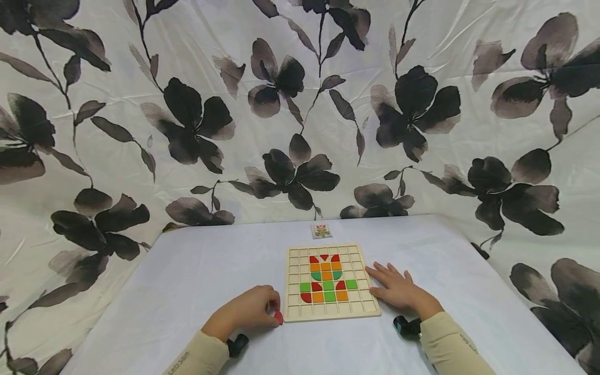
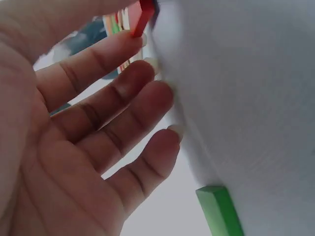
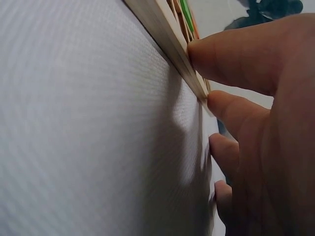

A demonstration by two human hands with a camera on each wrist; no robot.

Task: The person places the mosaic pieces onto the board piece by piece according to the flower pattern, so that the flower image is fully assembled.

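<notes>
My left hand (image 1: 250, 310) pinches a red puzzle piece (image 1: 278, 317) between thumb and forefinger, just left of the wooden grid board's (image 1: 361, 308) lower left corner. In the left wrist view the red piece shows as a small thick block, with the other fingers loosely bent behind it. Against the board's right edge rest the spread fingers of my right hand (image 1: 398, 287); in the right wrist view the thumb and forefinger touch the board's side. Red, orange and green pieces lie in the grid's middle as a flower-like pattern, including an orange square (image 1: 326, 266).
A green block (image 2: 220, 210) lies on the white cloth near the left hand, seen in the left wrist view. Behind the board is a small pattern card (image 1: 321, 230). A flower-printed curtain (image 1: 300, 120) hangs behind the table (image 1: 211, 255).
</notes>
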